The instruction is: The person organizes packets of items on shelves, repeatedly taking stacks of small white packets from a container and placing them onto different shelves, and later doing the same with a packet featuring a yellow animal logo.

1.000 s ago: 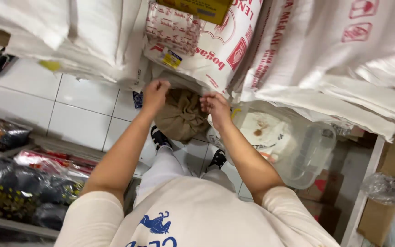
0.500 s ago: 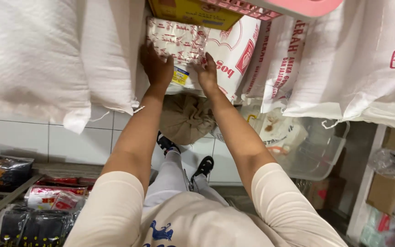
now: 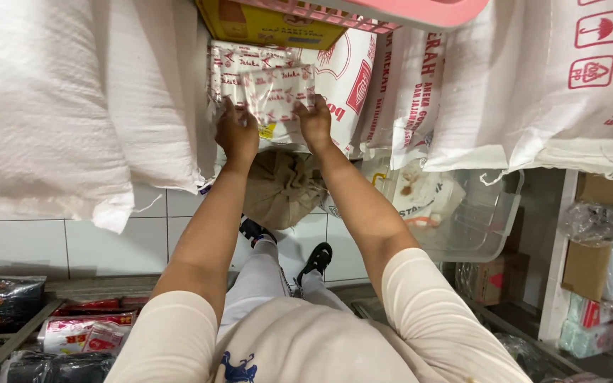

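Left hand (image 3: 236,135) | grips white packet (image 3: 278,96) (red print) | right hand (image 3: 315,122) grips its other edge

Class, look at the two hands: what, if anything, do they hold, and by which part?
Both hands, left hand and right hand, hold a small white printed packet by its lower corners.
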